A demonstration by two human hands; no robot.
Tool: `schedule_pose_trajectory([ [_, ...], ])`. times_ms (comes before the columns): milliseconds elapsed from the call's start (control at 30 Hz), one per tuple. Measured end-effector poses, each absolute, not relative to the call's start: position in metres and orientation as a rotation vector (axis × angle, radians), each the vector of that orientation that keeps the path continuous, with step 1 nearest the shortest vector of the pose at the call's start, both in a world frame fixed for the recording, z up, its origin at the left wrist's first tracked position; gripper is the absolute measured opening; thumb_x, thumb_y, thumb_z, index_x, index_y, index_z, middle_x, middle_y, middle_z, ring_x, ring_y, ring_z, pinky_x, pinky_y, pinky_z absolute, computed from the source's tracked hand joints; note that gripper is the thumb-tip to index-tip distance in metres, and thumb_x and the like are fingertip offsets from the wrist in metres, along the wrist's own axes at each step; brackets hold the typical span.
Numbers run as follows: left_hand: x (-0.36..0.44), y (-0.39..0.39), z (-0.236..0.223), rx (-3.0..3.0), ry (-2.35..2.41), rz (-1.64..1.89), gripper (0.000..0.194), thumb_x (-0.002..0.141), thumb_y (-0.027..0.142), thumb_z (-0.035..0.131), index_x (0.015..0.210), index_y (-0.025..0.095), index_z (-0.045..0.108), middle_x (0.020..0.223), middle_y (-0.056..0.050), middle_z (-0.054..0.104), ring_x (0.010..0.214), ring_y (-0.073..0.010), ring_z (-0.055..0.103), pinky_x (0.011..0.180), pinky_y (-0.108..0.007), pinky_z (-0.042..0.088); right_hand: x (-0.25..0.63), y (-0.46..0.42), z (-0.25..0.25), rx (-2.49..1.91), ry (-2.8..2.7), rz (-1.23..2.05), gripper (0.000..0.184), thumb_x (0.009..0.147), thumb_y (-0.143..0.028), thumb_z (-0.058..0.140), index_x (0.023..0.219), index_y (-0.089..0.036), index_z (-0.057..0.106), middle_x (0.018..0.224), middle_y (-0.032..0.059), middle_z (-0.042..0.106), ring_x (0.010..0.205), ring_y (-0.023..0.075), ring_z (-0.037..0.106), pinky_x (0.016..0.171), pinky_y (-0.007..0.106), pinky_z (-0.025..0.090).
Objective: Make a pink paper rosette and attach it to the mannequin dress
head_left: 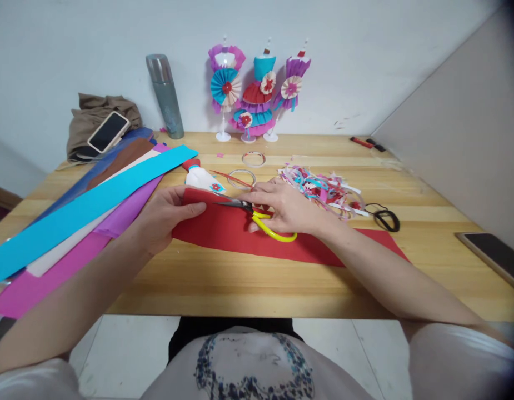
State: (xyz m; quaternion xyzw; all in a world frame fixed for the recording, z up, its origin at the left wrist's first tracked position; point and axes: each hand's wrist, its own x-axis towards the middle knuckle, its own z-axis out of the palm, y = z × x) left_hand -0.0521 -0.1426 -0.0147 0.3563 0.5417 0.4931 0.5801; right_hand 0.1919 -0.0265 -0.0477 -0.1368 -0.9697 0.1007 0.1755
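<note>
A long strip of red paper [223, 232] stretches across the front of the table. My left hand [171, 214] pinches its left end between thumb and fingers, lifting it a little. My right hand [282, 205] grips yellow-handled scissors [277, 232]. Their dark blades point left along the upper edge of the red paper, close to my left thumb; I cannot tell how far the blades are parted. Just behind the paper lies a small white dress-shaped piece [203, 179] with a red top and a flower.
Paper strips, among them a blue one [94, 205], lie at left. Paper scraps [323, 189] heap at right, near a black hair tie [388, 219] and a phone [494, 253]. Tape rolls [253, 159], three paper-dressed stands [263, 94] and a flask [167, 97] stand farther back.
</note>
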Motion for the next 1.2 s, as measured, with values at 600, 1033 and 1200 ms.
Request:
schedule_pose_trajectory([
  [600,-0.051,-0.139,-0.012,0.852,1.316,1.138,0.027,0.06,0.027,0.09,0.083,0.018,0.083,0.093,-0.011,0.082,0.088,-0.0307,0.078,0.08,-0.038,0.063,0.198,-0.024,-0.046,-0.397,-2.717,0.308,0.065,0.09,-0.069,0.057,0.131,-0.018,0.064,0.099,0.012,0.066,0.085,0.0255,0.06,0.072,0.034,0.039],
  [1033,-0.05,-0.137,-0.013,0.875,1.335,1.176,0.025,0.059,0.027,0.09,0.083,0.02,0.084,0.084,-0.009,0.082,0.087,-0.0313,0.078,0.079,-0.04,0.064,0.199,-0.021,-0.053,-0.389,-2.701,0.301,0.064,0.091,-0.07,0.058,0.124,-0.016,0.069,0.09,0.0093,0.068,0.078,0.0219,0.061,0.071,0.032,0.038],
  [1200,-0.051,-0.137,-0.013,0.878,1.307,1.187,0.027,0.057,0.028,0.092,0.081,0.019,0.083,0.082,-0.008,0.081,0.086,-0.0317,0.078,0.078,-0.04,0.064,0.198,-0.021,-0.052,-0.391,-2.681,0.351,0.065,0.09,-0.072,0.057,0.12,-0.016,0.072,0.083,0.0078,0.067,0.07,0.0196,0.059,0.067,0.032,0.037],
])
